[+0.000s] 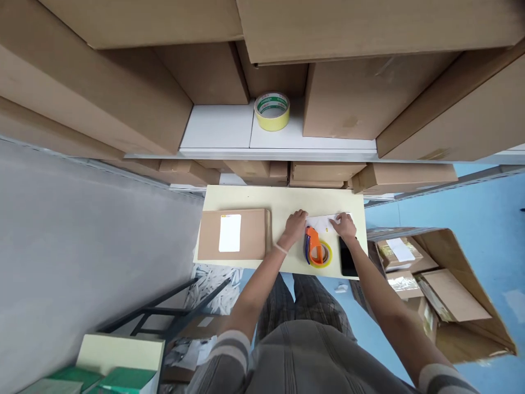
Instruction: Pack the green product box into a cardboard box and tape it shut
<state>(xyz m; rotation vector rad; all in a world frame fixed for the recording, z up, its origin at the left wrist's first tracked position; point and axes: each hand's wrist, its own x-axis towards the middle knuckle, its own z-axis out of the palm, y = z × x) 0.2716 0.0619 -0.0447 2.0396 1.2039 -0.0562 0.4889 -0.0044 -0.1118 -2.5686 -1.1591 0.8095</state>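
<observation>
A small white sheet of paper point(321, 223) lies at the back right of the cream tabletop. My left hand point(294, 226) pinches its left end, fingers closed. At the other end my right hand point(345, 226) grips the paper between thumb and fingers. Just below the sheet, nearest me, is an orange tape dispenser point(314, 245) with a roll of yellowish tape point(327, 257). A black phone point(347, 261) lies partly under my right wrist. To the left of my left forearm is a flat cardboard box point(252, 235) bearing a white label point(230, 233).
Beyond the cream table point(246, 196), a white shelf point(221, 126) carries large cardboard boxes point(344, 98) and a yellow tape roll point(272, 112). On the right floor stands an open carton point(463, 268) with several parcels. Shredded paper point(217, 284) lies below left, beside a grey wall.
</observation>
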